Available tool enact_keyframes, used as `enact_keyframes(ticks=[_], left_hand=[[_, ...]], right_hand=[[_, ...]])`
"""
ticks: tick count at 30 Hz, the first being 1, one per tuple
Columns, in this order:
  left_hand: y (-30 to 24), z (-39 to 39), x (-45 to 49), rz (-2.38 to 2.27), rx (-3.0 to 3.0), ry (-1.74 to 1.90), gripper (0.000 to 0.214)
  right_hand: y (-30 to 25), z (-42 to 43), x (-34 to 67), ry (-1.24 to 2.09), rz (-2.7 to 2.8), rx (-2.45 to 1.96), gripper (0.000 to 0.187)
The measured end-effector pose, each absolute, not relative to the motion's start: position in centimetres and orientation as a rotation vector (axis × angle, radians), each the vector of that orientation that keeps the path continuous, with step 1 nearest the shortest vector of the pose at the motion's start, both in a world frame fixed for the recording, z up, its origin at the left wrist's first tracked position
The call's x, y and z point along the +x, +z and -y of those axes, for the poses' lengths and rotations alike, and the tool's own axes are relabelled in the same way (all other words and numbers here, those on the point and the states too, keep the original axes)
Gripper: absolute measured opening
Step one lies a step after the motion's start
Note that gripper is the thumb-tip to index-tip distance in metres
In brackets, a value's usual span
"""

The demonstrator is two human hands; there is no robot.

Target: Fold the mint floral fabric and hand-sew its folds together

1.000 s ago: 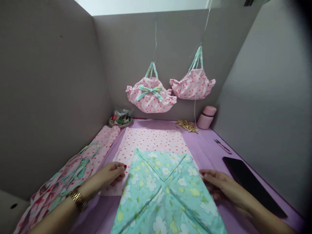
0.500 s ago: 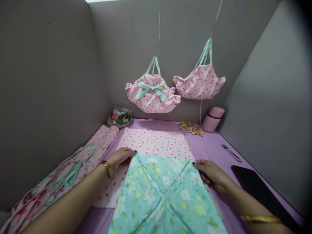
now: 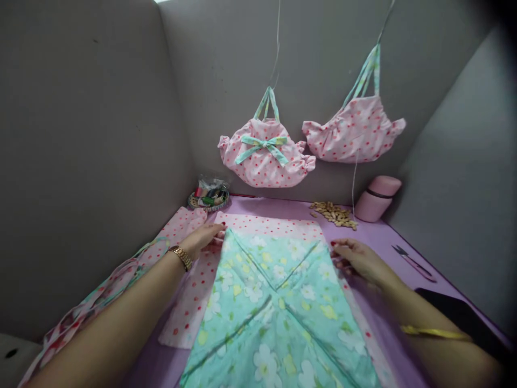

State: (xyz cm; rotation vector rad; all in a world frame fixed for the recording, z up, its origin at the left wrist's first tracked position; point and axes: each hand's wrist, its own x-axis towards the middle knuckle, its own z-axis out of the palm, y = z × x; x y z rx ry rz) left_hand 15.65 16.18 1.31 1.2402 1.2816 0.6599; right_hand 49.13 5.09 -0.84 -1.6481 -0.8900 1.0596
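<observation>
Grey partition walls [image 3: 81, 134] close in a purple worktop [image 3: 371, 237]. A mint floral cloth [image 3: 274, 302], creased in a cross, covers the middle from 6 o'clock up, on top of a pink dotted cloth [image 3: 262, 222] that shows beyond it at 12 o'clock. A heap of patterned fabric [image 3: 121, 275] trails off at 8 o'clock. Two pink dotted bags, one with a bow [image 3: 264, 156] and one plain [image 3: 355, 132], hang on strings at 12 and 1 o'clock. The left hand [image 3: 204, 237] is pinching the floral cloth's far corner at 10 o'clock; the right hand [image 3: 357, 258], fingers curled, grasps its corner at 2 o'clock. A black phone [image 3: 464, 318] lies at 4 o'clock, with a pink flask [image 3: 377, 198], a thread tray [image 3: 210, 195], wooden beads [image 3: 334, 214] and snips [image 3: 412, 262] further back
</observation>
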Motion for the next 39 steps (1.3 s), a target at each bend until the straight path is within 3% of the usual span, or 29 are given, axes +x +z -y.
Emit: enact_keyframes(ticks=[5, 9, 14, 18, 22, 26, 33, 39], left_hand=[[-1.3, -12.2, 14.1, -1.269, 1.128, 0.513, 0.045], [-2.5, -7.8, 12.2, -1.193, 1.161, 0.387, 0.061], [-2.4, -4.3, 11.9, -1.496, 1.924, 0.357, 0.073], [-2.1, -1.7, 15.0, -1.288, 2.433, 0.366, 0.069], [-3.1, -0.1, 18.2, -1.035, 2.527, 0.017, 0.076], [-3.1, 0.0, 18.7, -1.042, 2.5, -0.052, 0.08], [-0.2, -2.5, 20.5, -0.976, 2.563, 0.105, 0.075], [-2.4, -4.5, 22.6, -1.047, 2.557, 0.096, 0.075]], right_hand=[[-4.5, 0.4, 48.2, 1.114, 0.99, -1.712, 0.036], [-5.0, 5.5, 47.4, 0.958, 1.251, -1.818, 0.039], [-3.6, 7.4, 45.5, 0.465, 1.608, -2.021, 0.031], [-4.0, 7.4, 43.3, 0.195, 1.829, -1.928, 0.052], [-6.0, 7.5, 40.7, 0.279, 2.146, -1.969, 0.068], [-5.8, 7.3, 39.8, 0.399, 2.309, -2.037, 0.072], [-2.7, 2.3, 41.0, 0.305, 2.229, -1.911, 0.06], [-5.1, -2.4, 41.4, 0.247, 2.292, -1.877, 0.058]])
